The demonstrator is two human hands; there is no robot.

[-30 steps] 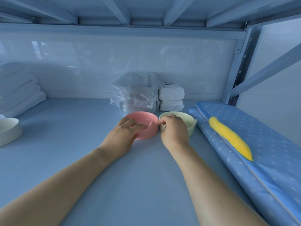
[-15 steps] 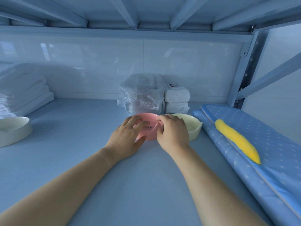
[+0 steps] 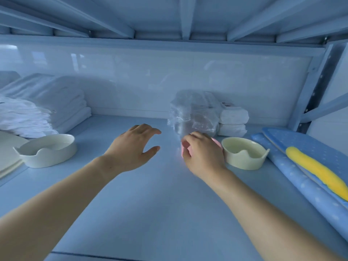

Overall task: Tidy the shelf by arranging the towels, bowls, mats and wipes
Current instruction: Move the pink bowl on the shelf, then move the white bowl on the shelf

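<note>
We are gripping the pink bowl (image 3: 217, 142) on the shelf (image 3: 160, 204).
Our right grip (image 3: 203, 153) is clasping it just left of the cream bowl (image 3: 243, 159); our left grip (image 3: 131, 147), farther left of that bowl, is hovering released, fingers spread.

A cool, bluish, fairly dim and even light fills the shelf, and the glossy back wall (image 3: 150, 78) beyond both hands carries pale streaks of glare, with a broad soft shadow on it above the left hand (image 3: 133, 147), beside the towels (image 3: 62, 102). The right hand (image 3: 203, 153) and the pink bowl (image 3: 216, 141) it grips are smeared by blur, as is the plastic bag (image 3: 194, 113) just behind them, while the left hand looks sharper. Wide-angle distortion bends the beams (image 3: 105, 21) overhead and stretches both forearms towards the lower corners.
</note>
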